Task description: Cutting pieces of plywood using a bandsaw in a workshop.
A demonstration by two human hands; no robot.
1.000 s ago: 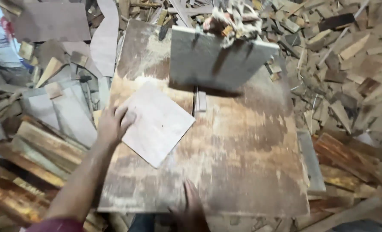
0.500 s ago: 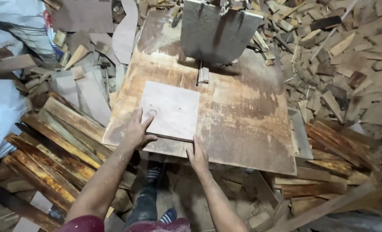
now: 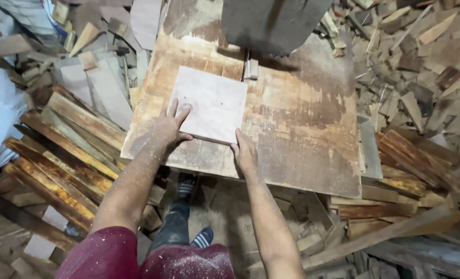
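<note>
Two hands (image 3: 170, 129) (image 3: 245, 154), one pale square board (image 3: 209, 104), one worn table (image 3: 302, 134), one upright blade (image 3: 247, 64).

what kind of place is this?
Most likely a rough woodworking shop. A worn saw table holds a square board under the left hand and right hand, with offcuts and planks heaped around.
</note>
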